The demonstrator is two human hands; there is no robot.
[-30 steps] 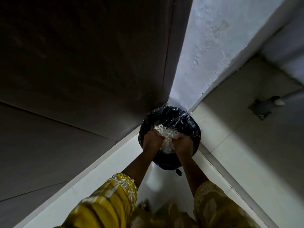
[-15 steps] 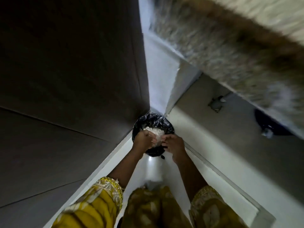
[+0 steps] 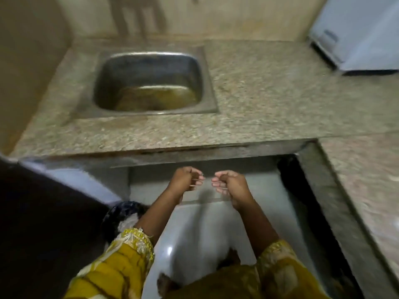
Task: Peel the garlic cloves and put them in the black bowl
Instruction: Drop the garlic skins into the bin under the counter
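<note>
There the left hand (image 3: 186,180) and right hand (image 3: 231,184) hover loosely curled, holding nothing visible, below the counter (image 3: 259,93), so a rinse at the sink (image 3: 149,55) looks wise before handling any cloves.

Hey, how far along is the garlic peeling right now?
Done, seemingly: whitish scraps lie in the black-lined bin low on the left, so peels look discarded. In hand: nothing; the left hand and right hand hang loosely curled and empty before the sink counter. Left: cannot tell, since no cloves or black bowl are in view.
</note>
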